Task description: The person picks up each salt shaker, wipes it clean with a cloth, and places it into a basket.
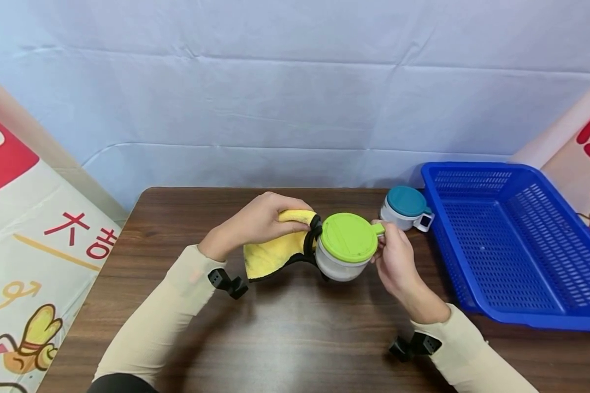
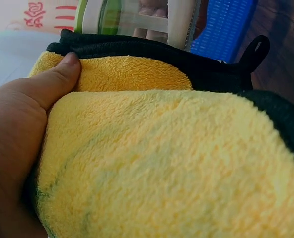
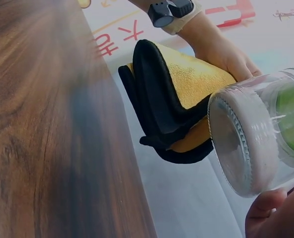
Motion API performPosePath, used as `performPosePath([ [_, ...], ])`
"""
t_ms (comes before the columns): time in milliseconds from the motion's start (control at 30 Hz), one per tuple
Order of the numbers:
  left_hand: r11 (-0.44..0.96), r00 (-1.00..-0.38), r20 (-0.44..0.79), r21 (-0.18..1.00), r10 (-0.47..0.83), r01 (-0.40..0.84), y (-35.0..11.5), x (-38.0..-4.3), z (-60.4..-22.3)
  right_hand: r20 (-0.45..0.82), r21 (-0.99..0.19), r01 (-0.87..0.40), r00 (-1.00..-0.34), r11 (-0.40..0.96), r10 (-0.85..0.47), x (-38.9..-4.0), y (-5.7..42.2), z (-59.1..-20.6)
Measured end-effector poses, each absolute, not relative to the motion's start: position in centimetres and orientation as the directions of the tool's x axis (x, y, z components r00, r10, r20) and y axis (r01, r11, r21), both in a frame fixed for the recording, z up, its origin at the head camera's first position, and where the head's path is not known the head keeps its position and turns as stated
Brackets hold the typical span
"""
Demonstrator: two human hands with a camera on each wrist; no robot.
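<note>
A clear seasoning jar with a green lid and side handle is held above the wooden table. My right hand grips it by the handle. Pale white contents fill the lower part of the glass in the right wrist view. My left hand pinches a folded yellow cloth with black edging, thumb on top. The cloth's black border meets the left side of the jar. In the left wrist view the plush cloth fills most of the picture and partly hides the jar.
A similar jar with a teal lid stands at the back right of the table. Beside it is a large blue plastic basket with slotted walls. A pale sheet hangs behind the table, with printed banners at both sides.
</note>
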State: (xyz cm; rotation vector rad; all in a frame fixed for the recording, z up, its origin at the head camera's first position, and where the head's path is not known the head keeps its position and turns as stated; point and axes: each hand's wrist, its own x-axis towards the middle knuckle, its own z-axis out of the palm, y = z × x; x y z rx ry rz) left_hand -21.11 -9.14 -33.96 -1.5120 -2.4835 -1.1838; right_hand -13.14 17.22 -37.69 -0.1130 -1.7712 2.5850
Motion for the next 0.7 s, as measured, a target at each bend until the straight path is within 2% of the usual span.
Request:
performPosePath([
  [700,0.304,-0.532,0.403,0.504,0.745,0.808,-7.9,-21.4,-33.8,-0.095,-0.925,0.064,-0.994,-0.375,0.063,-12.9,17.1,-37.6],
])
